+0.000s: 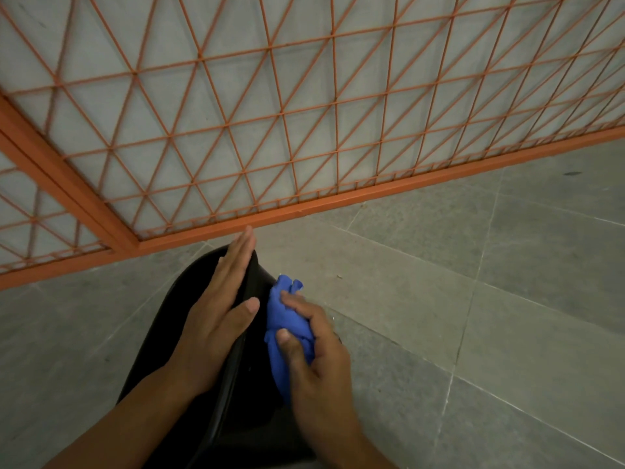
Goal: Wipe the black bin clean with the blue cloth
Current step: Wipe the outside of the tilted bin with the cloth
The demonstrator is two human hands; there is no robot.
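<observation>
Black plastic was pretty much all we could see under our arms, the black bin (189, 292) sat on the grey tiled floor (473, 299), right up near the orange mesh gate (270, 130). Our left hand (216, 316) lay flat on the bin's outer wall, fingers straight and together, thumb out across the rim, just steadying it. Our right hand (314, 350) had its grip bunched round the blue cloth (284, 319), thumb and fingers curled into the wad, pressing it against the bin on the rim's other side.

So we reckon we were mid-wipe, working that right-hand surface. How much was already clean, no idea, black on black hides everything. Next move probably wanted the cloth dragged along the wall under pressure while the left hand kept the bin from sliding or tipping.

Room-wise: the gate's bottom rail ran close past the far end of the bin, so not much clearance that way. Plenty of open floor off to the right though.
</observation>
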